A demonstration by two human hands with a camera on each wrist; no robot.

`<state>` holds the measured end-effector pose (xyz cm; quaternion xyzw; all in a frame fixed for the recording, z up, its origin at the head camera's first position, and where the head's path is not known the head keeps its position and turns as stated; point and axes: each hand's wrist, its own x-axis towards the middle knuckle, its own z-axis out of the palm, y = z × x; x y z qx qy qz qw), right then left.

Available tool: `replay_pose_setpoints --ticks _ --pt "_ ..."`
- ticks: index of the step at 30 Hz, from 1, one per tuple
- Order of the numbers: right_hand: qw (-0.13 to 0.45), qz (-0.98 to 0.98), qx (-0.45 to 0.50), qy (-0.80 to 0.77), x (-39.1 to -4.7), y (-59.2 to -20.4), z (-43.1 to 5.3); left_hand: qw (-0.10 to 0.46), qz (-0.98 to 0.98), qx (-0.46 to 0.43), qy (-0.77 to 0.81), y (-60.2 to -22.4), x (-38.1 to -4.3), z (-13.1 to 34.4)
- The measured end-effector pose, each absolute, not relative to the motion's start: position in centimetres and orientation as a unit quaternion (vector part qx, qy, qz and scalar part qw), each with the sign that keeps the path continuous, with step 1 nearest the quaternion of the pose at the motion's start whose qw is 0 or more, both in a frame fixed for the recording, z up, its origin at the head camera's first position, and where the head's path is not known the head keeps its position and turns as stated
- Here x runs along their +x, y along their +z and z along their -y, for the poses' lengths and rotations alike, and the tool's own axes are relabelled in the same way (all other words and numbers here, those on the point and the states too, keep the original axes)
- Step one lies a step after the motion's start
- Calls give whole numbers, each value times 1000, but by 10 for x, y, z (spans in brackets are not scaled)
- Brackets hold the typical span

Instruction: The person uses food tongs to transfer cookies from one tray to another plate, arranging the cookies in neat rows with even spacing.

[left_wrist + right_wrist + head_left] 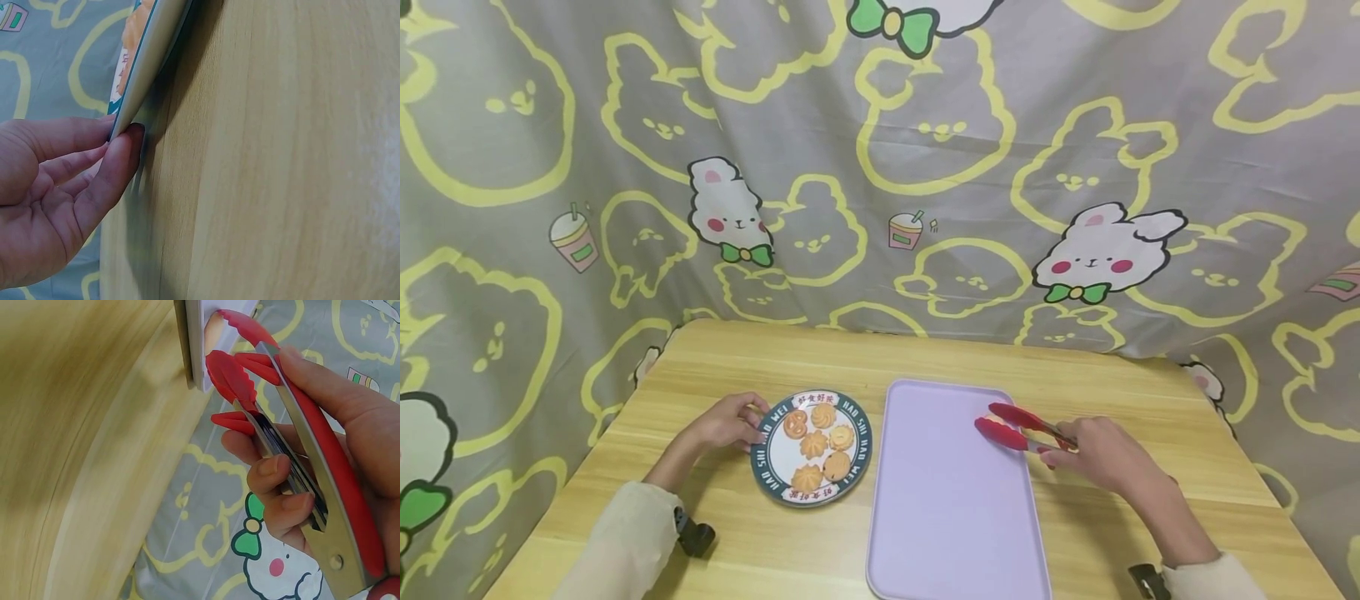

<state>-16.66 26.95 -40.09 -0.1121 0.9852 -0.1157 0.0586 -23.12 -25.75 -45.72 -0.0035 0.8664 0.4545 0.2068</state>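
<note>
My left hand pinches the left rim of a round plate with a dark teal lettered border. In the left wrist view, thumb and finger hold the plate's edge from both sides. On the plate lie a pretzel-shaped cookie and several swirled or round cookies. My right hand grips metal tongs with red tips over the upper right of a lilac tray. A pale tan piece shows by the tong tips in the right wrist view, mostly hidden; its kind is unclear.
The plate and tray stand side by side on a light wooden table. A patterned grey curtain hangs behind the table and along its sides. Dark wrist cameras sit at both sleeves.
</note>
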Motion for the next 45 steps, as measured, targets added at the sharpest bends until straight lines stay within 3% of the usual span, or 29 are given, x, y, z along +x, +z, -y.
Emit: replay_pose_setpoints --ticks 13,32,45 --pt "35 -983 -135 -116 -180 -390 -247 206 -867 -7 453 -458 -231 258" --pt "35 -971 -196 -134 -196 -382 -124 206 -871 -4 447 -455 -230 256" --pt "17 -945 -300 -132 -194 -393 -61 207 -868 -1 451 -456 -230 257"
